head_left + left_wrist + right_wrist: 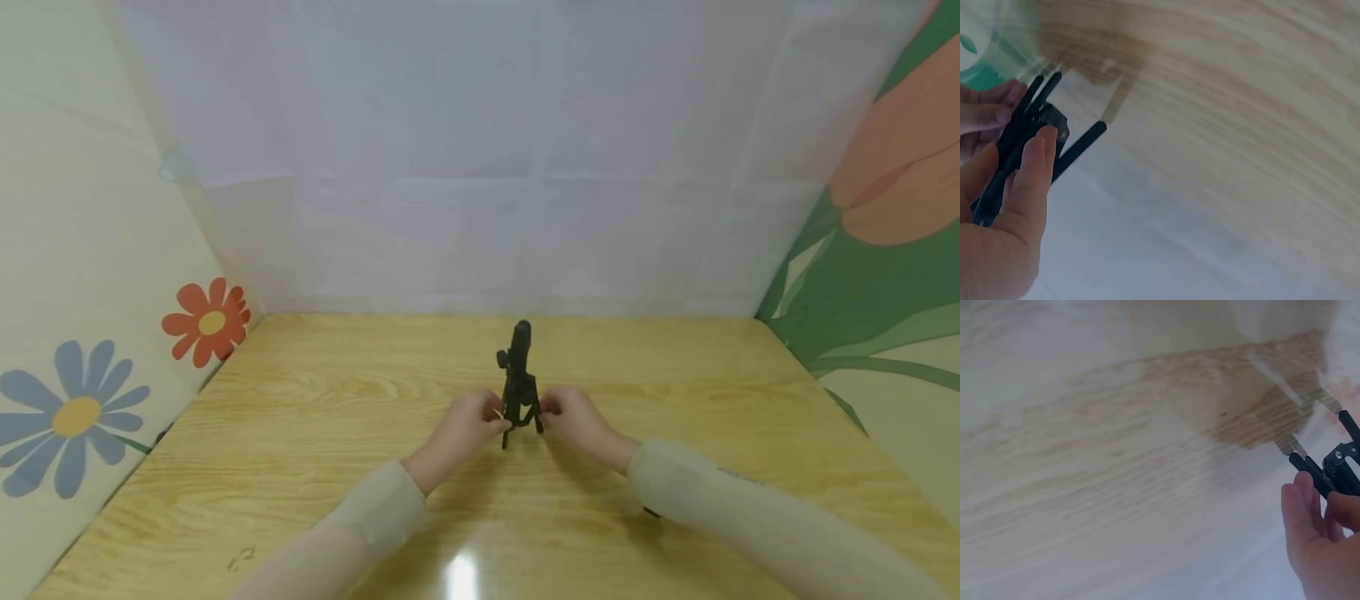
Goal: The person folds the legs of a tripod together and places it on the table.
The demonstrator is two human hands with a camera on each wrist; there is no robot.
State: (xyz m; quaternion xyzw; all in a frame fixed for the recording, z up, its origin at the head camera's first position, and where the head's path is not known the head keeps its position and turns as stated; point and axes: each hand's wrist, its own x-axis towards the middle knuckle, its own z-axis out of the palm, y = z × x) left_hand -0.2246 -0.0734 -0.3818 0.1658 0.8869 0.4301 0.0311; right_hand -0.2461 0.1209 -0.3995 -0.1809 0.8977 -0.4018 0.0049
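Left hand: the left hand (474,419) had thumb and fingers closed on a leg of the black tripod (519,367), low down.
Right hand: the right hand (576,419) pinched the legs from the opposite side, thumb against fingers.
Tripod: stood roughly upright between both hands, mid-table; I could not tell whether every foot touched down.
Legs: slim, straight legs (1080,151), spread apart, with a hinge (1338,455) above them.
Handling: judged light and stiff, smooth enough to slide a little in the fingers; the joints looked the weaker part, likely to suffer if forced.
Best hold: probably the upright stem, or the legs near the hinge; the side knob (502,359) seemed a poor grip.
Sleeves: pale cuffs (393,496) at both wrists.
Table: glossy wood-grain table (360,358), with reflections.
Behind: creased white sheet (480,233).
Sides: flower-painted panel (75,233) at left; leafy panel (892,292) at right.
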